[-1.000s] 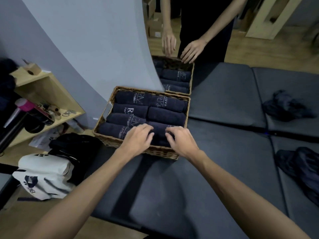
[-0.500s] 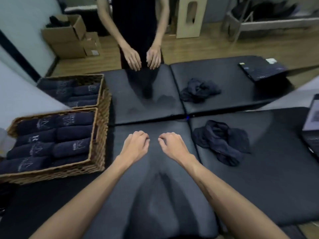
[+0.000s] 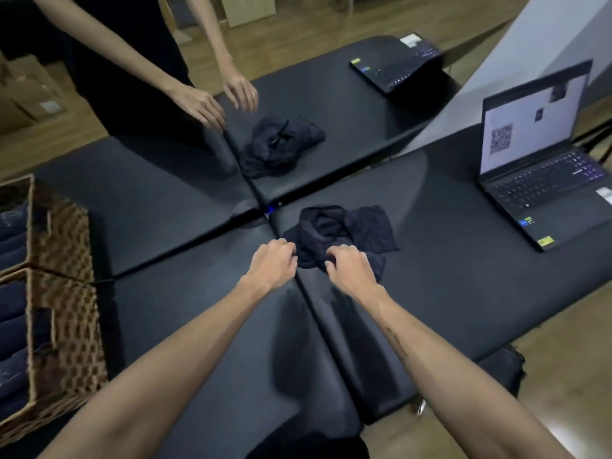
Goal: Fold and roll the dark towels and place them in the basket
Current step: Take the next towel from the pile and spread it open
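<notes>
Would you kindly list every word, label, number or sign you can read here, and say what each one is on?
No text here can be read.
Open laptop: its screen shows a QR-style code, no legible words; the palm-rest stickers are too small.
Far laptop: stickers blurred.
Rolled towels in the near basket: faint pale marks, illegible.
Crumpled towel by both hands: no print visible.

A crumpled dark navy cloth towel (image 3: 344,235) lies on the matte black padded desk (image 3: 198,293); the brown woven wicker basket (image 3: 63,329) shows a honeycomb weave pattern.
</notes>
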